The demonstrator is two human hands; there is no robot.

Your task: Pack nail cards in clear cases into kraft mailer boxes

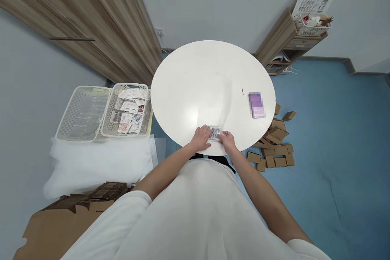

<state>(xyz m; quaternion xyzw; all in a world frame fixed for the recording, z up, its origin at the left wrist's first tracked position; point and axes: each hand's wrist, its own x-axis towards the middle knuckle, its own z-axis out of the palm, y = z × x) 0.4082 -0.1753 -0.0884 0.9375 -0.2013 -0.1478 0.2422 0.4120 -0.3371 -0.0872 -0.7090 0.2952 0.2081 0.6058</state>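
Note:
A small clear pack (215, 131) with rows of dark, shiny pieces like press-on nails lies near the front edge of the white oval table (210, 65). My left hand (201, 137) rests at its left side, fingers stretched out and their tips touching the pack, thumb apart on the tabletop. On the right side, my right hand (228, 141) pinches the pack's edge between thumb and fingers. A purple and pink item (256, 105), blurred into blocks, lies to the right on the table. Near it is a tiny dark red object (243, 91) too small to make out.
Left of the table stand a white basket (144, 124) of carded packs and another basket (62, 124) with clear plastic inside. White sheeting (100, 162) and flattened cardboard (67, 227) lie nearer me. Small brown boxes (276, 134) are heaped on the floor at right.

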